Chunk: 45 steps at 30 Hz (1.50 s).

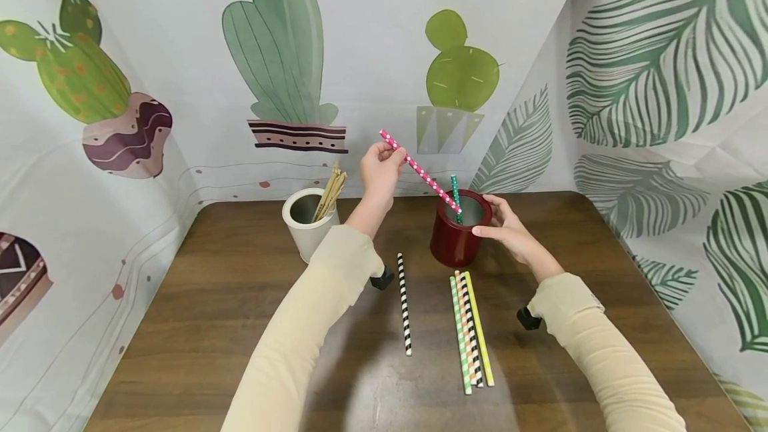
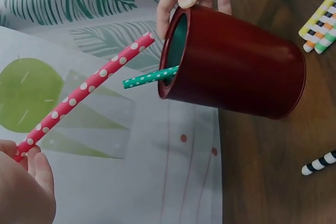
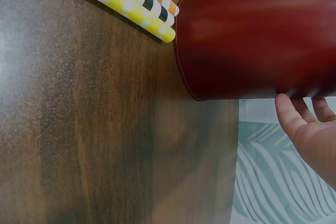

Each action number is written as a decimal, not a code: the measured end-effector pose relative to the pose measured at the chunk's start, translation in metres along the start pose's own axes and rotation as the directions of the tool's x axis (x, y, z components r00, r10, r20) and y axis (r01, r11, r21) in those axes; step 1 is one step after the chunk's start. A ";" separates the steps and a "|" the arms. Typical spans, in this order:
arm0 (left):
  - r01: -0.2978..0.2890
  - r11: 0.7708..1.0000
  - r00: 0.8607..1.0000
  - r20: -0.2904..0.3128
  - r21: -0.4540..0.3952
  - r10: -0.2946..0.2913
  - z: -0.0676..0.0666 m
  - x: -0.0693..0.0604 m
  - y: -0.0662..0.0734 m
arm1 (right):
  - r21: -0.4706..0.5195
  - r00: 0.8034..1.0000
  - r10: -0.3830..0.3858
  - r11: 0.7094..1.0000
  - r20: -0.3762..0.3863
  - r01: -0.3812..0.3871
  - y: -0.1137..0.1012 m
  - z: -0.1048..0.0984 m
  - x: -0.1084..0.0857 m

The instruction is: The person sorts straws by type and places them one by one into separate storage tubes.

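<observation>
A pink paper straw with white dots (image 1: pixel 425 177) is pinched near its upper end by my left hand (image 1: pixel 381 169). It slants down to the right, its lower end at the mouth of a dark red cup (image 1: pixel 454 243). In the left wrist view that end is apart from the rim. A green dotted straw (image 2: pixel 151 77) stands inside the cup, its top poking out. My right hand (image 1: pixel 505 229) holds the cup's right side near the rim, thumb in front and fingers behind. The cup stands upright on the table.
A white cup (image 1: pixel 310 235) with several tan straws (image 1: pixel 331 193) stands left on the wooden table (image 1: pixel 240 325). One black-and-white striped straw (image 1: pixel 405 305) lies mid-table. Green-striped (image 1: pixel 460 335), orange-striped, black-striped and yellow (image 1: pixel 480 332) straws lie side by side before the red cup.
</observation>
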<state>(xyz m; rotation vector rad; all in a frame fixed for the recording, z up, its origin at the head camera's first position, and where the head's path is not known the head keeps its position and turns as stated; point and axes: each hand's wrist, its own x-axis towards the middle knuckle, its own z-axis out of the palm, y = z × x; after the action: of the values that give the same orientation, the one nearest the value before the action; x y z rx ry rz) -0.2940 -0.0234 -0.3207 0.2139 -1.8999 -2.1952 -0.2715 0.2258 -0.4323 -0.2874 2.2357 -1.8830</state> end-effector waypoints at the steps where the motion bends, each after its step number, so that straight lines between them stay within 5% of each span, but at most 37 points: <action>1: -0.008 1.000 1.000 -0.009 0.006 0.008 0.002 -0.001 -0.002 | 0.002 1.000 -0.002 1.000 0.002 0.002 0.000 0.000 0.000; 7: -0.065 0.994 0.997 -0.042 0.088 0.069 0.014 -0.005 -0.016 | 0.012 1.000 0.006 1.000 0.004 -0.006 -0.002 0.001 -0.001; 17: -0.139 0.943 0.989 0.001 0.303 0.146 0.028 -0.015 -0.041 | -0.002 1.000 0.000 1.000 -0.002 0.000 0.002 0.000 0.001; 30: -0.144 0.932 0.988 0.105 0.333 0.115 0.036 -0.028 -0.059 | 0.008 1.000 -0.011 1.000 -0.007 0.011 0.002 0.001 0.000; 45: -0.069 0.904 0.981 0.193 0.422 -0.015 0.036 -0.031 -0.082 | -0.008 1.000 -0.018 1.000 -0.018 0.018 0.002 0.001 0.000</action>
<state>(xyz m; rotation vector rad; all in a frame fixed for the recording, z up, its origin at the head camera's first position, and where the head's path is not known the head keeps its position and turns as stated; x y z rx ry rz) -0.2798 0.0297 -0.3981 0.0456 -2.4623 -1.8069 -0.2715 0.2249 -0.4341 -0.2937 2.2600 -1.8934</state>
